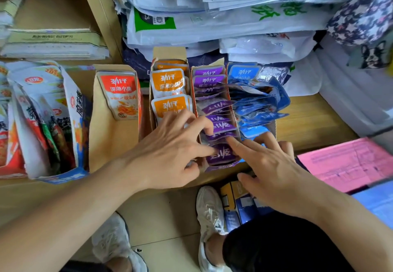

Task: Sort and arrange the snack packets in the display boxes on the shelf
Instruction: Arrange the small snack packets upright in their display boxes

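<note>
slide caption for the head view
Left hand and right hand touch purple packets, flanked by orange packets and blue packets.
</note>
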Demonstrator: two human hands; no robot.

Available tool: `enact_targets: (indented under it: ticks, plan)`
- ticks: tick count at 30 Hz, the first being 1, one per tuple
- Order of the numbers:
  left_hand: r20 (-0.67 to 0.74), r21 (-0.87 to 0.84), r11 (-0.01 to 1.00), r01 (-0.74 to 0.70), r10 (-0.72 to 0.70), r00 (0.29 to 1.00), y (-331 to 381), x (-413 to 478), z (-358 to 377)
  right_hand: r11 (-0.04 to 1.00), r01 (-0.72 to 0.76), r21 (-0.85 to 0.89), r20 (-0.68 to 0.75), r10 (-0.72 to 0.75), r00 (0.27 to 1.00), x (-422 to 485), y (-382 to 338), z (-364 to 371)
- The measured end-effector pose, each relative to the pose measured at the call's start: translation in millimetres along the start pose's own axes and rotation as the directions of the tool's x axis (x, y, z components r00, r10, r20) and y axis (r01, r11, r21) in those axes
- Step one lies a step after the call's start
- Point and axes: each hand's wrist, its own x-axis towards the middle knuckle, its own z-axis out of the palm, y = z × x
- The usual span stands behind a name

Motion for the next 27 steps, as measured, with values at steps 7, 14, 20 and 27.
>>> enact_targets:
  ticks: [7, 14, 20, 27]
  plan:
    - [-0.041, -0.006, 0.993, 0.12, -0.12, 0.992, -2, 4, -1, 0.996, 0.066, 0.065, -0.095, -0.06, 0.994, -2, 0, -2]
    - [-0.081, -0.045, 0.984, 0.171, -0.174, 0.981, -1, 7, 1, 0.999, 0.049, 0.01, -0.025, -0.048, 0.999, 3, -4, -5]
    - [-0.106, -0.1, 0.983, 0.154, -0.164, 0.981, -2, 6, 4, 0.996, 0.034, -0.084, 0.003, -0.033, 0.999, 0, -5, -1]
    - [0.027, -0.058, 0.993, 0.101, -0.099, 0.995, 9, 2, 12, 0.997, 0.029, 0.065, 0.011, -0.03, 0.999, 1, -2, -6]
